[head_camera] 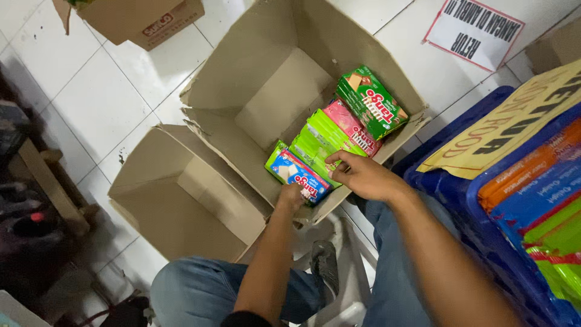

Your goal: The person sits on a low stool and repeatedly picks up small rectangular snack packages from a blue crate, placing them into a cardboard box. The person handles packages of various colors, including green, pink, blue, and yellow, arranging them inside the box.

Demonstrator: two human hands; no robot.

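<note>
Roughly left to right: dark clutter at the far left edge, too blurred to identify. Upper left, a closed brown carton [142, 21] on the white tile floor [97, 97]. Lower left of centre, an empty open cardboard box [181, 194]. Centre, a larger open cardboard box [272, 79], mostly bare inside, with a short row of wafer packs along its right wall: blue pack [293, 172], light green packs [318, 142], pink pack [351, 124], dark green pack [372, 100].

Left hand [292, 195] grips the near end of the blue pack, fingers curled around it. Right hand [363, 177] rests fingertips on the light green packs, fingers bent, pressing rather than clearly grasping.

Upper right, a white printed sign [475, 27] on the floor. Far right, a blue plastic crate [478, 242] stacked with orange, blue and green packs, a yellow cardboard sheet [514, 121] lying over it.

Progress, my read: only a handful of packs sit in the box, most of its volume unfilled, crate well stocked.
</note>
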